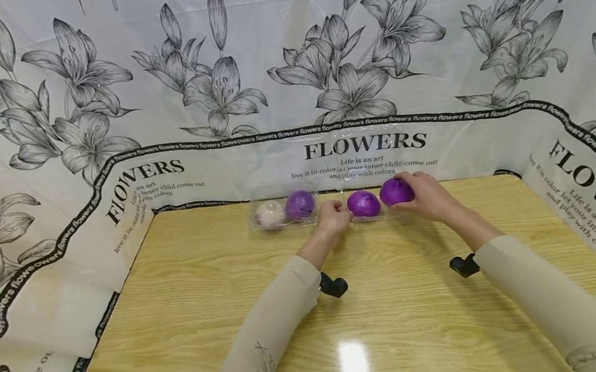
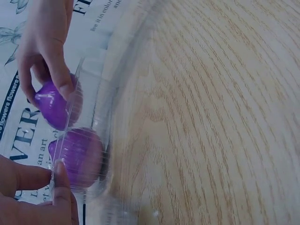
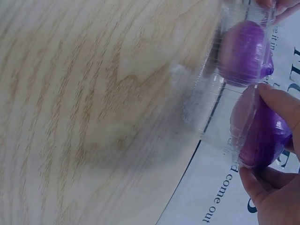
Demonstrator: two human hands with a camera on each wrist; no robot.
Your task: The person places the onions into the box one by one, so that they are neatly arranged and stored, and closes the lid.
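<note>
My right hand point(image 1: 426, 197) grips a shiny purple onion point(image 1: 396, 191) with a small pointed tip. In the right wrist view that onion point(image 3: 265, 133) is partly behind the wall of a clear plastic box point(image 3: 206, 105). Beside it in the box sits a second purple onion point(image 3: 243, 51). My left hand point(image 1: 332, 218) pinches the rim of this box between thumb and finger, as the left wrist view shows at the fingers point(image 2: 61, 180). Just left of that hand stands another clear box point(image 1: 253, 221) with a whitish bulb point(image 1: 270, 215) and a purple bulb point(image 1: 300, 205).
The boxes stand along the far edge of a light wooden table point(image 1: 223, 300). Right behind them hangs a white cloth point(image 1: 251, 170) printed with flowers and lettering, which also runs down both sides. A clear raised lid rises against the cloth, hard to make out.
</note>
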